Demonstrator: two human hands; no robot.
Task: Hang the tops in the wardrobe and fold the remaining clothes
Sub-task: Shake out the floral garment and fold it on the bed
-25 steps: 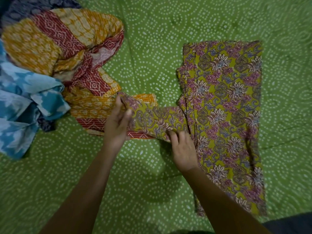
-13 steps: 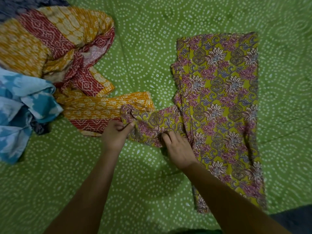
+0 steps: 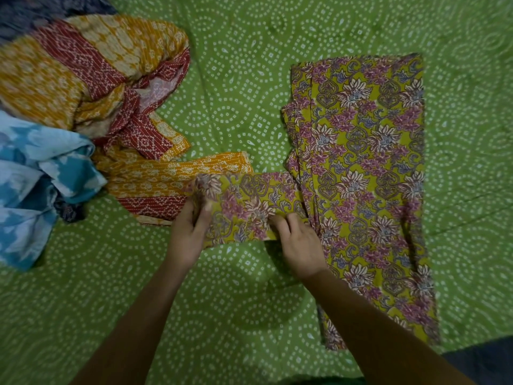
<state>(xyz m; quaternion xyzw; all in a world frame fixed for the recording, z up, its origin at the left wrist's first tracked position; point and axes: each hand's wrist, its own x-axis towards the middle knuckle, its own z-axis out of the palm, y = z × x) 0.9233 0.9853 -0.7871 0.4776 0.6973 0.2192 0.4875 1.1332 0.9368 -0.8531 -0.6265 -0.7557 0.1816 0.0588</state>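
An olive floral garment lies flat on the green bedsheet, folded lengthwise at the right. Its sleeve sticks out to the left. My left hand pinches the sleeve's cuff end between thumb and fingers. At the sleeve's base, where it meets the body of the garment, my right hand presses down and grips the cloth. A crumpled orange and red garment lies at the upper left, with one sleeve reaching under the floral cuff.
A blue and white tie-dye cloth is bunched at the left edge. Dark blue fabric shows at the top left corner. A dark patch sits at the bottom right corner.
My left hand has drawn the cuff end toward me and to the right, off the orange garment. My right hand stays at the sleeve's base. The view has shifted slightly.
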